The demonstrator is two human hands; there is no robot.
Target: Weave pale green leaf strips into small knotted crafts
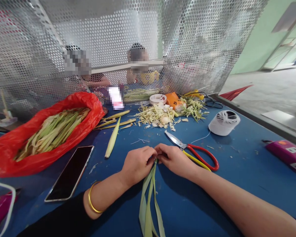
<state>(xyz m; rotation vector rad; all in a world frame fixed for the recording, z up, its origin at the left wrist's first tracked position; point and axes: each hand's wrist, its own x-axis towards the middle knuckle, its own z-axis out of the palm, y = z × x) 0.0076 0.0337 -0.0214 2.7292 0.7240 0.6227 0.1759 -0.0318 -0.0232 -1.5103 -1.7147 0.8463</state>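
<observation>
Both hands meet above the middle of the blue table, fingertips pinched together at the top of a few long green leaf strips (149,200). My left hand (138,163) is closed around the upper end of the strips, which hang down toward me. Thumb and fingers of my right hand (174,160) pinch at the same end; exactly what sits between them is hidden. Beside my right hand lie scissors (202,154) with red and yellow handles, blades partly apart. A single pale green leaf piece (112,140) rests beyond my left hand.
A red plastic bag (88,126) of leaves and a dark phone (70,172) lie left. White string (224,123), a tape roll (158,99) and pale trimmings (155,115) sit farther back. A purple power strip (287,154) is right. Perforated metal mesh (108,29) separates two people behind.
</observation>
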